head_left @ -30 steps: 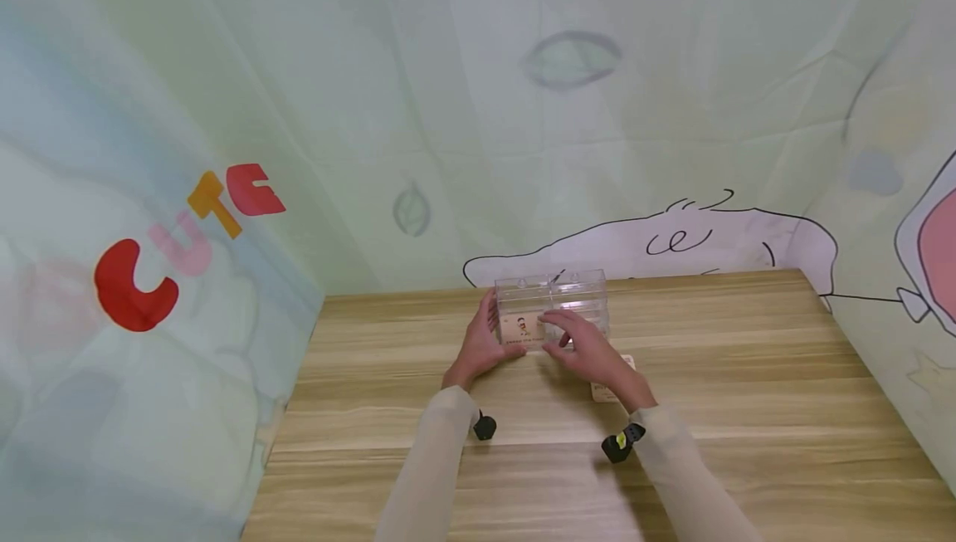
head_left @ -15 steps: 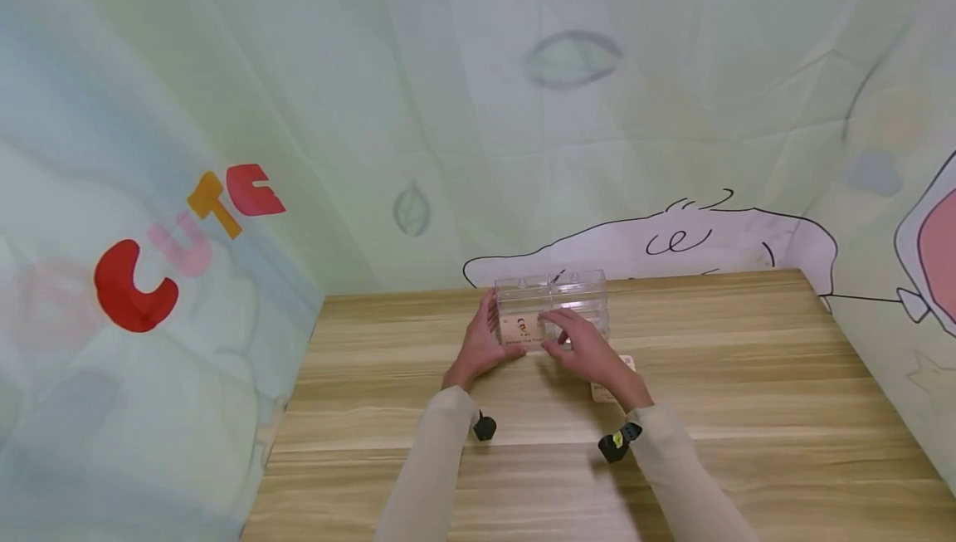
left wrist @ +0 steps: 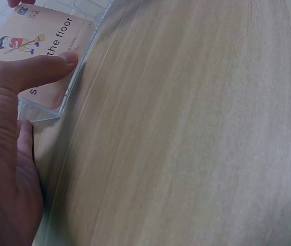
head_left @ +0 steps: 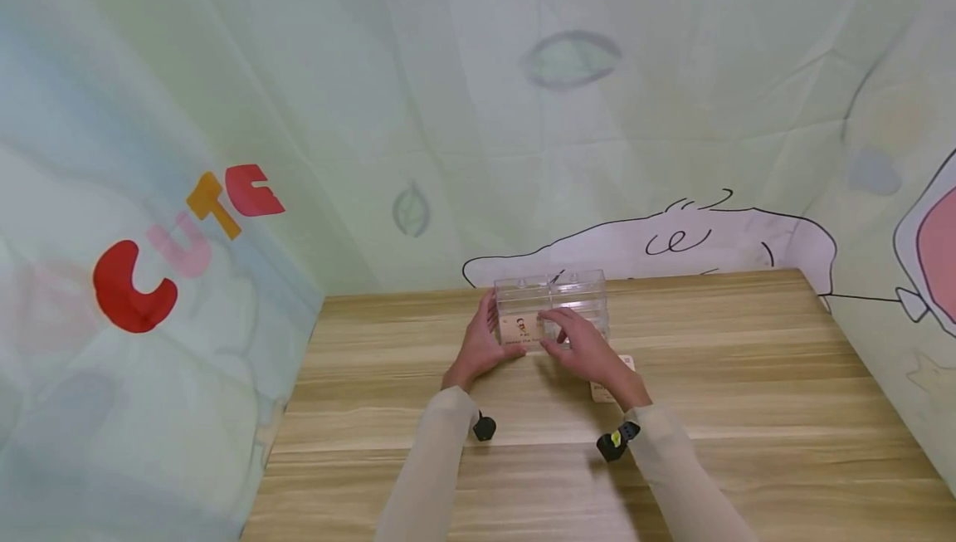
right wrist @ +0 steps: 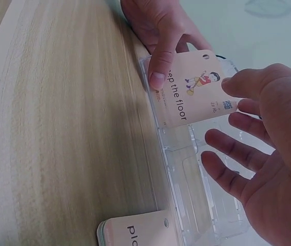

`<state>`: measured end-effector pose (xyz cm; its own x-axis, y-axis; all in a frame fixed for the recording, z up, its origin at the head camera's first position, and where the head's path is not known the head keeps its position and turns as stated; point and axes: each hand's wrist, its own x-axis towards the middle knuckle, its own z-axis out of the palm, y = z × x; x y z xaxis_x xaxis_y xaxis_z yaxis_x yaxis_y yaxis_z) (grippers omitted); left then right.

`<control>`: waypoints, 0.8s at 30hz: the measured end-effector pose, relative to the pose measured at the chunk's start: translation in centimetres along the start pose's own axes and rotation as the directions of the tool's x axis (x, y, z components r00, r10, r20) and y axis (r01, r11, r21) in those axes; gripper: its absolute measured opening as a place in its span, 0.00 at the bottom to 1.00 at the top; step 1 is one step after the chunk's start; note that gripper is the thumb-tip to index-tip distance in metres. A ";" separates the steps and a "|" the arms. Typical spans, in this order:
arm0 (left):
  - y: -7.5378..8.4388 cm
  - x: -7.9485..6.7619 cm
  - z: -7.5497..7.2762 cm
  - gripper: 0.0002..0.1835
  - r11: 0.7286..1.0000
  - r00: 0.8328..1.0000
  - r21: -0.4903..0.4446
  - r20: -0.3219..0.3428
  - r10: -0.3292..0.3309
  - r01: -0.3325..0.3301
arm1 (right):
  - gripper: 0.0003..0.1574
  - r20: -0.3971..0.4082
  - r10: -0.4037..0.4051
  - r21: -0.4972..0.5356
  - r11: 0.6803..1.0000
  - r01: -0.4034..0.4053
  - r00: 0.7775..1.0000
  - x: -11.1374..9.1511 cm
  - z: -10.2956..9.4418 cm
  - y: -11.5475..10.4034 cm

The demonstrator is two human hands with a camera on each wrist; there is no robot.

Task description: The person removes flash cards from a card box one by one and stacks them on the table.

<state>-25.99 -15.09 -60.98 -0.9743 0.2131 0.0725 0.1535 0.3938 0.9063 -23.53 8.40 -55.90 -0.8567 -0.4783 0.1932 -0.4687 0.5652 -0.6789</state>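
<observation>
A clear plastic case (head_left: 578, 285) with compartments stands near the table's back edge. In its left part is a pink picture card (head_left: 517, 329), printed with "the floor" and a small figure with a broom. My left hand (head_left: 478, 353) holds the case's left end, its thumb (left wrist: 47, 70) pressing low on the card's front. At the card's upper right corner my right hand (right wrist: 284, 133) pinches it between thumb and forefinger. The other right fingers (right wrist: 232, 148) spread loosely in front of the case's right compartments.
A small stack of similar pink cards (right wrist: 140, 230) lies on the wooden table (head_left: 373, 426), partly hidden by my right forearm in the head view. A printed cloth backdrop (head_left: 448, 127) hangs right behind the table and along its sides.
My right hand and wrist have shifted slightly to the left. The left hand and the case have stayed in place.
</observation>
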 end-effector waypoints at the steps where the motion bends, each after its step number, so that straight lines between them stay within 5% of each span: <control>1: 0.0 0.0 0.0 0.68 1.000 1.000 0.002 0.001 -0.003 0.003 | 0.30 -0.001 -0.001 -0.002 1.000 0.001 1.000 0.0 0.0 0.0; 24: 0.0 0.0 0.0 0.68 1.000 1.000 0.025 0.003 -0.020 0.020 | 0.30 0.022 0.047 0.001 0.999 -0.047 0.999 0.1 0.0 0.0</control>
<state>-26.03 -15.08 -61.00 -0.9767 0.2081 0.0533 0.1384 0.4200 0.8969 -23.63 8.37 -55.88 -0.8729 -0.4657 0.1453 -0.4274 0.5863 -0.6882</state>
